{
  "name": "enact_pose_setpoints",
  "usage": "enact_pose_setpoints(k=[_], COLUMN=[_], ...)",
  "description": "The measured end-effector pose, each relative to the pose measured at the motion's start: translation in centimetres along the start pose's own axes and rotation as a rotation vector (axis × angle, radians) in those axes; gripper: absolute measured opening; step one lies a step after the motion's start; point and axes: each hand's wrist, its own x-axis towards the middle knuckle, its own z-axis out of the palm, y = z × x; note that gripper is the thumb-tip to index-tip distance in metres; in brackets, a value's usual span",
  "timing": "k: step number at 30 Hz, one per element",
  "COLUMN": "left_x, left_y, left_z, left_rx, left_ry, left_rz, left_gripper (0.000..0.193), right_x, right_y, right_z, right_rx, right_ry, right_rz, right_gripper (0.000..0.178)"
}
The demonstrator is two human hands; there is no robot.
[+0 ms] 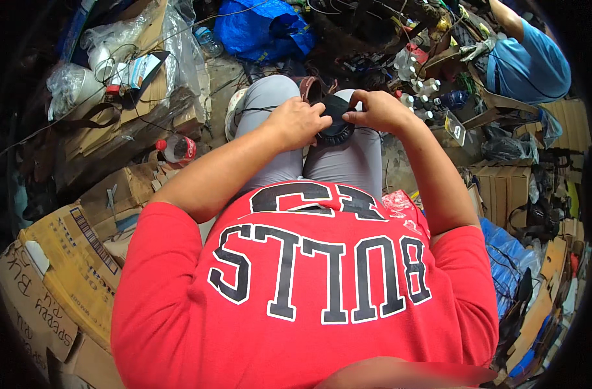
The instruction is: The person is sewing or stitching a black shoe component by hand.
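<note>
A flat, dark piece [335, 110] with a smooth surface is held above my thighs. I cannot make out exactly what it is. My left hand [300, 122] is closed at its left edge, the fingers curled. On the other side, my right hand [379, 111] pinches its right edge between thumb and fingers. Just below the dark piece, a rounded black thing [335, 135] with a ridged rim rests on my right thigh; whether the two are joined cannot be seen. A brown, curved, shoe-like thing [311, 89] shows between my knees, partly hidden by my left hand.
A bottle with a red cap [178, 149] lies to my left, near cardboard and clear plastic bags [182, 48]. Several small white-capped bottles [425, 87] stand ahead on the right. Farther off are a blue plastic sheet [260, 29] and a person in a blue shirt [528, 68].
</note>
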Motion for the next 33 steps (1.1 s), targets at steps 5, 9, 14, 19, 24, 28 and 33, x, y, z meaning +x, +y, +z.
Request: enact_pose_setpoints(k=[5,9,14,19,24,28,33], left_x=[-0.7,-0.5,0.0,-0.3,-0.9,-1.7,-2.8], left_y=[0.2,0.7,0.7,1.8,2.4,2.4,1.5], left_z=[0.5,0.8,0.5,0.7,1.4,1.2,0.1], left_rx=[0.062,0.1,0.018,-0.058,-0.092,-0.082,-0.574], left_ry=[0.213,0.29,0.253,0.21,0.222,0.117,0.395], left_rz=[-0.151,-0.198,-0.257,-0.119,-0.088,-0.132,-0.04], left_gripper=[0.037,0.034,0.032,0.036,0.032,0.031,0.03], right_x=[-0.9,-2.9,-4.4,-4.2,-2.2,-1.9,-4.2], right_y=[0.3,0.3,2.5,3.6,3.6,3.5,0.4], right_z=[1.4,2.7,5.8,5.3,3.3,4.0,2.1], right_rx=[0.181,0.786,1.052,1.096,0.857,0.932,0.439], right_ry=[-0.064,-0.152,-0.161,-0.162,-0.214,-0.276,0.323], right_rz=[0.113,0.25,0.273,0.211,0.137,0.078,0.095], right_gripper=[0.038,0.033,0.023,0.017,0.019,0.022,0.034])
